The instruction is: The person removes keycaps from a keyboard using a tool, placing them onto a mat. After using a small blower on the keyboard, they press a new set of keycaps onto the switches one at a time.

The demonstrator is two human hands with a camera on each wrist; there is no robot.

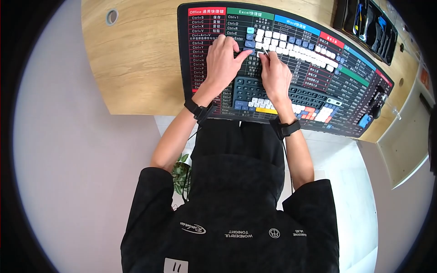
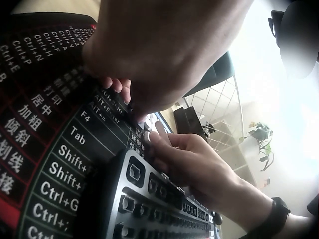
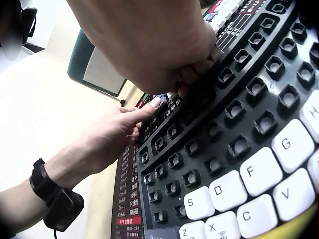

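Note:
My left hand (image 1: 223, 62) is over the mat, fingers bent and thumb stretched out. Its thumb tip touches a blue-grey keycap (image 3: 162, 101) on the printed desk mat (image 1: 200, 68). Close beside it, my right hand (image 1: 276, 76) pinches a slim grey tool (image 2: 163, 130) between thumb and fingers. A white keycap (image 2: 147, 137) shows right at that thumb's tip. Laid-out keycaps (image 1: 291, 49) run in rows just beyond both hands. Nearer the body lies a dark keyboard (image 1: 282, 92), its upper rows bare switches and its lower rows still capped.
An open black tool case (image 1: 368, 28) lies at the far right of the wooden desk (image 1: 136, 59). Dark and blue small items (image 1: 371, 111) sit on the mat's right end. A cable grommet (image 1: 112, 17) is set in the desk at far left.

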